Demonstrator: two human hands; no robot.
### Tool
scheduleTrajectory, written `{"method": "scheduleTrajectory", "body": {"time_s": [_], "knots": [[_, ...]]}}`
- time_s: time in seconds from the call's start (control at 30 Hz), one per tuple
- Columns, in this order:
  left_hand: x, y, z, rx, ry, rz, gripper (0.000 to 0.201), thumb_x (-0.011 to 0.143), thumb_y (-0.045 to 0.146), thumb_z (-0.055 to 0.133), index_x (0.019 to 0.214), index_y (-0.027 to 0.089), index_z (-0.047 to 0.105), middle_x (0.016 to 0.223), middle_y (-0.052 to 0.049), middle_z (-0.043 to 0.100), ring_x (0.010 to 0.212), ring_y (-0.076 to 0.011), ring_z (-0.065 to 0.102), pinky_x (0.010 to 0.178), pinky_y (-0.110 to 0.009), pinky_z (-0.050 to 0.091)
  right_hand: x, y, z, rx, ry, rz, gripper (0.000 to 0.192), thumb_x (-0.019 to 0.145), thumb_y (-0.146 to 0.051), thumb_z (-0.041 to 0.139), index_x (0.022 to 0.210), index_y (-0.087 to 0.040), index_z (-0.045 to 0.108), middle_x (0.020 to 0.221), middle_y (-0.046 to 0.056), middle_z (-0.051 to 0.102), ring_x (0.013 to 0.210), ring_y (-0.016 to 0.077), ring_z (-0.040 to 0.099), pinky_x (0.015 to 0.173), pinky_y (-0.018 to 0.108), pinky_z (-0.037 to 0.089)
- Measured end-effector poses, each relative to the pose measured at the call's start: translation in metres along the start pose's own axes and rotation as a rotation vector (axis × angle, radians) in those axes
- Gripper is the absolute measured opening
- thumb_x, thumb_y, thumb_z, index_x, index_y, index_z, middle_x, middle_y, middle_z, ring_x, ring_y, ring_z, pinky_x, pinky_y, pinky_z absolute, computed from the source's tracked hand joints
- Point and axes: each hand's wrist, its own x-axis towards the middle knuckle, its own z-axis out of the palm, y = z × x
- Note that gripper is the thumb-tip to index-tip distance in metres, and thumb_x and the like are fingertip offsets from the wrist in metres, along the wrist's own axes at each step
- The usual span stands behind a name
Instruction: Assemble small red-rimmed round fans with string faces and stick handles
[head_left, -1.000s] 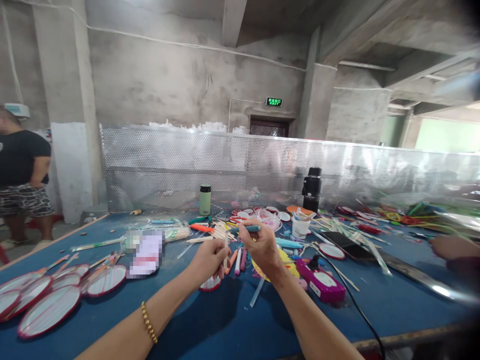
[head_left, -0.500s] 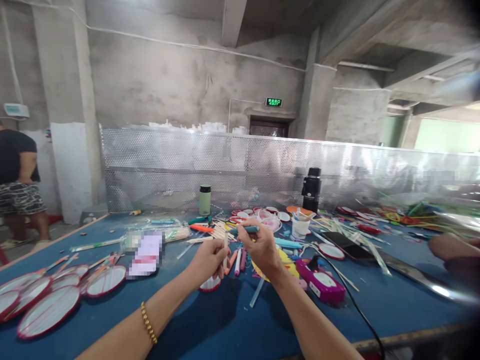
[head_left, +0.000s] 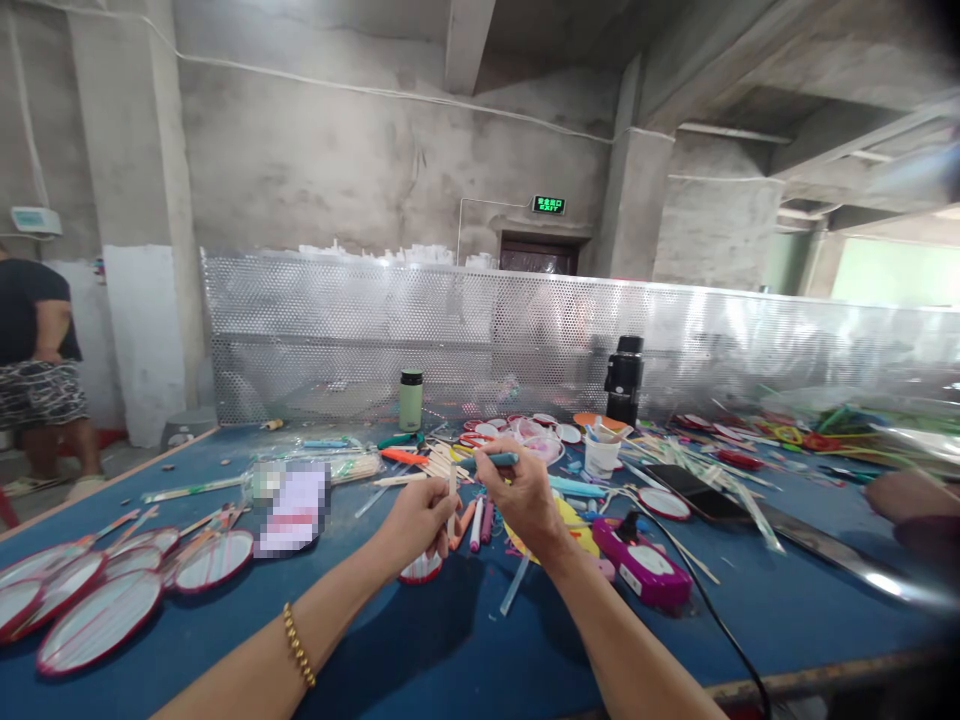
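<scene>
Head view shows the left hand (head_left: 417,522) closed around a bundle of wooden sticks (head_left: 444,470), holding them upright above the middle of the blue desk (head_left: 420,650). Just beside it, the right hand (head_left: 525,500) has its fingers pinched shut on a teal pen (head_left: 496,460), held level, its tip close to the stick tops. A small red-rimmed disc (head_left: 420,570) lies under the left hand. Red-rimmed paddles (head_left: 97,620) lie along the desk's left edge, a purple device (head_left: 643,568) right of the hands, and a green flask (head_left: 409,400) and black flask (head_left: 624,378) stand along the far edge.
</scene>
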Motion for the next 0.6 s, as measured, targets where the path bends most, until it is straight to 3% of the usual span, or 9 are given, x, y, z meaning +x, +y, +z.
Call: {"method": "scheduleTrajectory", "body": {"time_s": [0.6], "knots": [[-0.0017, 0.0018, 0.0014, 0.025, -0.01, -0.002, 0.016, 0.078, 0.032, 0.048, 0.07, 0.018, 0.048, 0.052, 0.002, 0.06, 0.032, -0.009, 0.051, 0.031, -0.017, 0.03, 0.0002, -0.0008, 0.0005, -0.023, -0.004, -0.012, 0.021, 0.085, -0.029, 0.054, 0.069, -0.016, 0.06, 0.064, 0.001, 0.059, 0.056, 0.0116, 0.055, 0.055, 0.022, 0.044]]}}
